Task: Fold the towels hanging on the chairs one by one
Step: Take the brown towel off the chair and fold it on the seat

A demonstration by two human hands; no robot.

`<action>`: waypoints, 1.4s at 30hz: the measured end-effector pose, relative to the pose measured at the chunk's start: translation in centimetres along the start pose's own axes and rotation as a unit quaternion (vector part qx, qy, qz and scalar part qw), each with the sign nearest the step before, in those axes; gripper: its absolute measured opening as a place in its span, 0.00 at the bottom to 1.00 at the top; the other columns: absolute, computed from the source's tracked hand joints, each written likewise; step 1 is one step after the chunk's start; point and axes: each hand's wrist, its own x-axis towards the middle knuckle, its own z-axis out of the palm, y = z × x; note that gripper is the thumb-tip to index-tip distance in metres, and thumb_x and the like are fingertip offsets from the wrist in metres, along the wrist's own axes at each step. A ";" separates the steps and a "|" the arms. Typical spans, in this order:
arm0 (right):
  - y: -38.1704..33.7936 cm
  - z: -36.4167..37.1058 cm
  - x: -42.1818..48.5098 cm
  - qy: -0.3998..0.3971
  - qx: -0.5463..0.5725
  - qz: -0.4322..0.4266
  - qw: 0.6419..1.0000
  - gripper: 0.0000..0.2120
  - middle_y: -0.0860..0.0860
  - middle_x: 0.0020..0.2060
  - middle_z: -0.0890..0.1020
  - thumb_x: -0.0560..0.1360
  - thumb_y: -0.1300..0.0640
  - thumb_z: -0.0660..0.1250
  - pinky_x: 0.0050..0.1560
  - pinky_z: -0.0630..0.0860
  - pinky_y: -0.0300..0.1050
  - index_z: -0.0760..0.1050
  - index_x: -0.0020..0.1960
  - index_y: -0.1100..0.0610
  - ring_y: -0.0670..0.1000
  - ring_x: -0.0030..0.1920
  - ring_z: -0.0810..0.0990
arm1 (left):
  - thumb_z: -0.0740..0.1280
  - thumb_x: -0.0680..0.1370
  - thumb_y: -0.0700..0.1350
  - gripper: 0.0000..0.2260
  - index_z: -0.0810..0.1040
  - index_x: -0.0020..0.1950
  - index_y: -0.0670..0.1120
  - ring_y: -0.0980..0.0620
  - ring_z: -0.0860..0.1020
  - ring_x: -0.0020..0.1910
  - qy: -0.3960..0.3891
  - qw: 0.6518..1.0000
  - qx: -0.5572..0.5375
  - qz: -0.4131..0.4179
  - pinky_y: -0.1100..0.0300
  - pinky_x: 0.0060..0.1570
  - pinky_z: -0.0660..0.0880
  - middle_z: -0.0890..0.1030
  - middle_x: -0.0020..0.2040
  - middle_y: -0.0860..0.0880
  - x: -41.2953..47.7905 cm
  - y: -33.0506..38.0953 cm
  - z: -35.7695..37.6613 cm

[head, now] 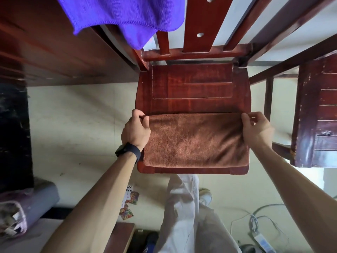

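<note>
Chair [191, 88], red-brown wood, seat seen from above. Brown towel [195, 141] lies folded flat on the near half of the seat, its near edge just inside the seat's front edge. Purple towel [124, 13] hangs above the seat's far left corner, beside the backrest slats. Left hand [135, 128] grips the brown towel's far left corner, fingers curled round it. Right hand [257, 126] pinches the far right corner. Hands well apart, at the seat's side edges. Black wristband [128, 151] on left wrist.
</note>
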 end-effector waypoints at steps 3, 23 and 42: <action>0.5 0.6 -0.9 0.045 0.019 -0.002 0.999 0.19 0.56 0.55 0.81 0.76 0.41 0.64 0.59 0.72 0.52 0.74 0.57 0.55 0.61 0.56 0.78 | 0.59 0.82 0.52 0.14 0.71 0.64 0.47 0.39 0.78 0.53 0.051 0.998 0.006 0.041 0.48 0.42 0.76 0.77 0.58 0.44 -1.1 -0.3 0.3; 4.9 5.4 -4.5 0.017 -0.274 -0.262 0.925 0.34 0.50 0.82 0.51 0.80 0.33 0.51 0.76 0.44 0.69 0.50 0.82 0.45 0.50 0.81 0.47 | 0.55 0.79 0.62 0.34 0.51 0.81 0.50 0.41 0.44 0.80 0.011 0.981 0.123 0.151 0.38 0.76 0.44 0.47 0.81 0.45 -6.8 -0.7 8.2; 6.6 2.6 -17.7 -0.102 -0.197 -0.070 0.973 0.32 0.54 0.71 0.69 0.75 0.36 0.61 0.67 0.63 0.60 0.67 0.74 0.49 0.58 0.69 0.67 | 0.64 0.74 0.33 0.28 0.73 0.71 0.55 0.44 0.57 0.78 -0.086 0.928 0.040 0.361 0.43 0.75 0.58 0.50 0.81 0.48 -2.4 17.3 7.8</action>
